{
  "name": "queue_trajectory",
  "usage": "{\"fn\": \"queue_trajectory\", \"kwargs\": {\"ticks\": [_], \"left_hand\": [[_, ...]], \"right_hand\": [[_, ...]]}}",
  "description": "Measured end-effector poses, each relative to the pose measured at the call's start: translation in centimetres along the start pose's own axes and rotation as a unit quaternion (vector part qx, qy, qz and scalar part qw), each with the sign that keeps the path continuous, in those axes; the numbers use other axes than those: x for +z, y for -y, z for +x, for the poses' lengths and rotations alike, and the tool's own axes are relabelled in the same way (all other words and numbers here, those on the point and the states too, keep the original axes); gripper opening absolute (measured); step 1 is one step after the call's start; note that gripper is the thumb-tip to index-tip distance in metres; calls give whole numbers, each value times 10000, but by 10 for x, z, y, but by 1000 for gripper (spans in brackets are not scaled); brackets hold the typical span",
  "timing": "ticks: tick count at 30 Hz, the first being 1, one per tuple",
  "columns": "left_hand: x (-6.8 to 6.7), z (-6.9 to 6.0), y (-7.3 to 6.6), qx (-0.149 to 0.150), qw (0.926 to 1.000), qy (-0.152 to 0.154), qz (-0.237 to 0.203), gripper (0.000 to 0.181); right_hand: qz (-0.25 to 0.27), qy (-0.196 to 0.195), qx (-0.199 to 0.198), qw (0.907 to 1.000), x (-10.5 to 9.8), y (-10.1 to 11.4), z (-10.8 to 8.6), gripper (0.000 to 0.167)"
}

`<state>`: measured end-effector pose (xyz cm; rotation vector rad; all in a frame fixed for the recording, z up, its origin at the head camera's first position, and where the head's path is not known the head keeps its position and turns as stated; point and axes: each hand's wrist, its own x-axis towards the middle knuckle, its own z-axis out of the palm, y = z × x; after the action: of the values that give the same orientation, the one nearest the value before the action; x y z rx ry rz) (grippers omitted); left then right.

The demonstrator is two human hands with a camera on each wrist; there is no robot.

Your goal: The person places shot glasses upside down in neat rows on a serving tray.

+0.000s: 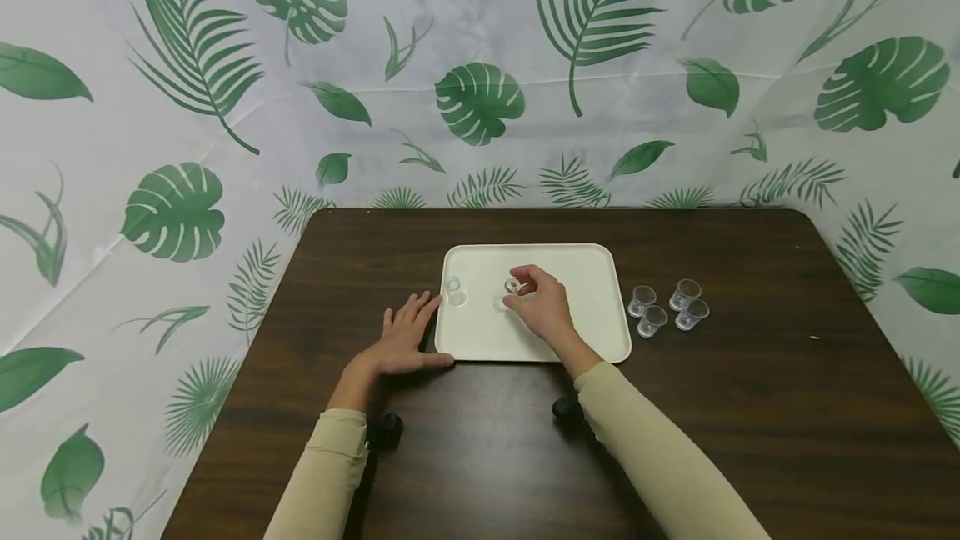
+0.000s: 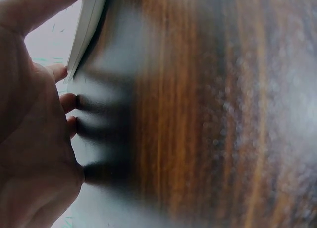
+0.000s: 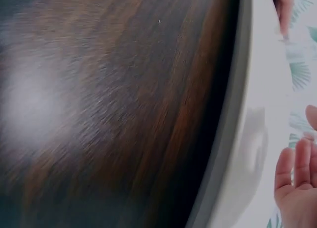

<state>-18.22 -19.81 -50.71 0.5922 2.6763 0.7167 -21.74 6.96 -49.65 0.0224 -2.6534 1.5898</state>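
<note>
Clear cup (image 1: 512, 284) at the tray (image 1: 588, 294)
Right hand (image 1: 542, 300) pinches it between bent fingers; left hand (image 1: 405, 343) spread wide beside the tray

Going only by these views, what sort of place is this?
Probably a staged tabletop recording spot: creased leaf-print sheeting lines the back and sides of a dark wood-grain table, which bears a white tray with clear cups grouped beside it.
</note>
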Motion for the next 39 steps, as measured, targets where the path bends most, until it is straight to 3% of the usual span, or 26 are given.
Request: {"fn": "queue_trajectory", "kwargs": {"ticks": [4, 11, 20, 31, 39], "left_hand": [[0, 1, 1, -20, 10000, -9, -12, 104], [1, 0, -1, -52, 9999, -11, -119, 103], [0, 1, -1, -160, 9998, 86, -55, 104], [3, -1, -1, -139, 9999, 33, -92, 104], [-1, 1, -2, -137, 9999, 38, -63, 104]], "right_hand": [[8, -95, -69, 9999, 16, 5, 5, 36], [-142, 166, -293, 9993, 35, 11, 8, 35], [-308, 270, -401, 9984, 40, 18, 9, 36], [-528, 389, -790, 9947, 46, 11, 8, 36], [-500, 346, -863, 9944, 47, 11, 9, 39]]}}
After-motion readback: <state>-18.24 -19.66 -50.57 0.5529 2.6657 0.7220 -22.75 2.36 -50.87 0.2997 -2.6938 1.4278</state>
